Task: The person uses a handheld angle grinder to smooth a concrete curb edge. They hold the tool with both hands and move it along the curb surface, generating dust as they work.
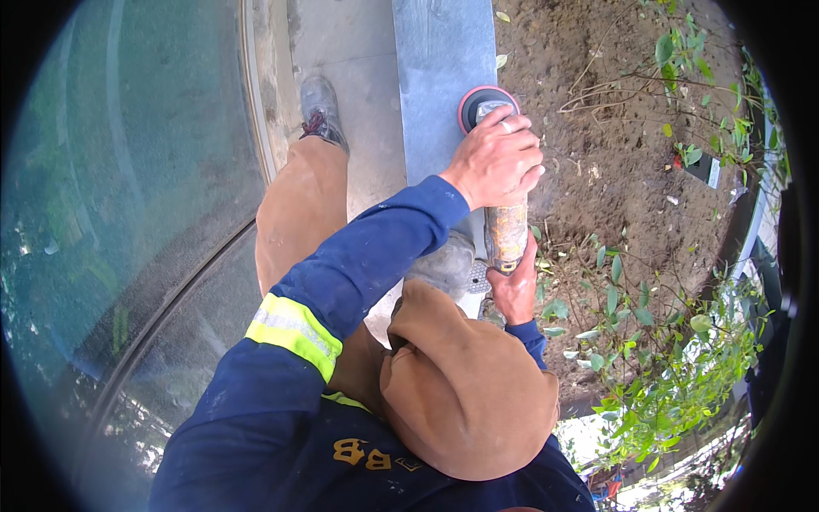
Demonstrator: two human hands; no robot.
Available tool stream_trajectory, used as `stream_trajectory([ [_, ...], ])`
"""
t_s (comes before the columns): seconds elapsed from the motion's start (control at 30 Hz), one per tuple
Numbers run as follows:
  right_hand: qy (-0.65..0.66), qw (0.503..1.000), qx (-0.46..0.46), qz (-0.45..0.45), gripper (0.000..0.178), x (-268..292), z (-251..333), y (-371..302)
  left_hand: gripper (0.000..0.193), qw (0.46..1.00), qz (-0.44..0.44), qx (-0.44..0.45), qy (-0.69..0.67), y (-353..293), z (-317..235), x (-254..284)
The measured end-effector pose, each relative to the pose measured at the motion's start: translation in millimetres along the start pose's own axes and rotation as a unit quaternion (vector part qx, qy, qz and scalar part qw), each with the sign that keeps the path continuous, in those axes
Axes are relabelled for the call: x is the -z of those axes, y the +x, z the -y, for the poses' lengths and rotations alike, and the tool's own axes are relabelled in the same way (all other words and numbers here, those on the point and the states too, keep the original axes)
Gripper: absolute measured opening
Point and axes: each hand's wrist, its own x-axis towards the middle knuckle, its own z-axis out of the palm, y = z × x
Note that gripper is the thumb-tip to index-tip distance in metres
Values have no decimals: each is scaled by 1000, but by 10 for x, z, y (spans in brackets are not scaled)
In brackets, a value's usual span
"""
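An angle grinder (507, 226) with a worn, dust-caked yellowish body is in both of my hands. My left hand (497, 160) wraps over its front end, just behind the head, and a ring shows on one finger. Farther back, my right hand (515, 286) is closed round the rear of the body, its fingers partly hidden. The tool's round, red-edged pad (468, 109) lies over the right edge of a smooth grey slab (444, 51). Whether the pad is spinning cannot be made out.
Bare soil (589, 162) with twigs and leafy plants (674, 341) borders the slab on the right. A glass pane (153, 128) fills the left side, beyond a narrow frame. My left boot (320, 102) stands on the paving (367, 102); my bent knee (469, 392) is close to the tool.
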Motion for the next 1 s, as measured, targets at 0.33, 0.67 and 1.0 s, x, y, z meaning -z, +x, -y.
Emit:
stream_trajectory([
  [0.33,3,999,-38,0,92,-97,-7,-70,8,1000,-29,-1,-11,-86,-42,44],
  [0.67,7,1000,1,-9,89,-109,-20,-25,9,998,-60,-8,-9,-73,11,16],
  [1.0,4,999,9,-36,89,-85,21,150,10,996,-77,-33,-10,152,92,-35],
])
